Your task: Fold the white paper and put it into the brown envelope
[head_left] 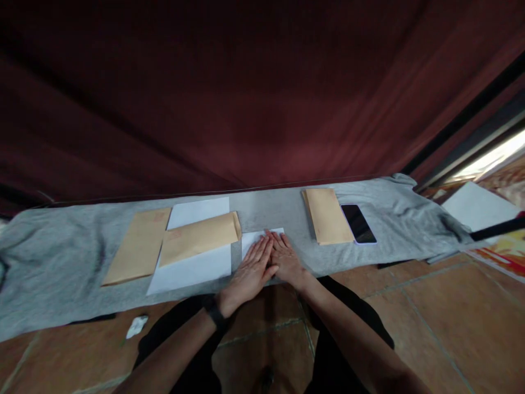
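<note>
A small white sheet of paper (251, 238) lies on the grey cloth in front of me, mostly covered by my hands. My left hand (256, 266) rests flat on it with fingers stretched out. Beside it and touching it, my right hand (284, 260) also presses flat on the paper, fingers extended. Just left of them, a brown envelope (199, 238) lies across white paper sheets (200, 272). Another brown envelope (137, 246) sits further left. Whether the paper under my hands is folded is hidden.
The grey cloth (270, 205) covers a long narrow surface before a dark red curtain (262, 109). To the right lie more brown envelopes (328, 216) and a phone (359, 224). A crumpled white tissue (136, 326) is on the tiled floor (443, 312).
</note>
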`<state>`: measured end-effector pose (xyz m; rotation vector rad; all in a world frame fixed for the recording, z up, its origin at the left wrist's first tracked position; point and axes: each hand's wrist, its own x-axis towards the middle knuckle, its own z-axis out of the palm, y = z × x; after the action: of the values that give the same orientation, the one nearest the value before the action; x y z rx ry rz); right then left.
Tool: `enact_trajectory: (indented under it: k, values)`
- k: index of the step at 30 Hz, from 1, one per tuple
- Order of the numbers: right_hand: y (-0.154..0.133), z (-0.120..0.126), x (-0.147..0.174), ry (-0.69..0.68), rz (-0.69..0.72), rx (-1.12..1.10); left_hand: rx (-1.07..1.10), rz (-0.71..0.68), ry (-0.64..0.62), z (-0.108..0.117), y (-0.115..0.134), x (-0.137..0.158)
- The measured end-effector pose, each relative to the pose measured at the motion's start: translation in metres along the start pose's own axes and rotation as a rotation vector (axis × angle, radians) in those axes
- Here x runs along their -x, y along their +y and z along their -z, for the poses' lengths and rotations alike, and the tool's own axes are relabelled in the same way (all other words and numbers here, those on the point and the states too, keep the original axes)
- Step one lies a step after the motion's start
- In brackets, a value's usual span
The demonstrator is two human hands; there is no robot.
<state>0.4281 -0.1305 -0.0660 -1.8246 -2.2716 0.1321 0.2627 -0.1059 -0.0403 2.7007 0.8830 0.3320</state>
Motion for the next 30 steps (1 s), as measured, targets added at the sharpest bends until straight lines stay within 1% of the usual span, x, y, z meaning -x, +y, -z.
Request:
enact_trajectory:
  k: [1,3,6,10,14,19,23,26,30]
  values:
    - [0.002,0.0,0.0,-0.003,-0.004,0.009,-0.034,0.026,0.034,-0.01,0.003,-0.003]
    - [0.007,-0.001,0.0,0.007,-0.033,0.022,-0.096,0.053,0.084,-0.021,0.002,-0.007]
    - [0.018,-0.003,0.001,0.036,-0.104,0.029,-0.179,0.077,0.128,-0.027,-0.008,-0.006]
    - [0.034,-0.001,0.006,0.084,-0.207,0.044,-0.251,0.1,0.146,-0.028,-0.016,-0.002]
    - [0.044,0.006,0.009,0.127,-0.291,0.038,-0.252,0.132,0.156,-0.027,-0.016,0.003]
    - [0.041,0.017,0.003,0.148,-0.44,-0.028,-0.201,0.139,0.16,-0.025,-0.013,0.006]
    - [0.034,0.021,-0.009,0.146,-0.475,-0.074,-0.172,0.163,0.186,-0.028,-0.008,0.005]
    - [0.034,0.023,-0.016,0.122,-0.539,-0.153,-0.159,0.177,0.173,-0.028,-0.007,0.004]
    - [0.037,0.029,-0.019,0.067,-0.649,-0.337,-0.144,0.161,0.127,-0.024,-0.009,0.003]
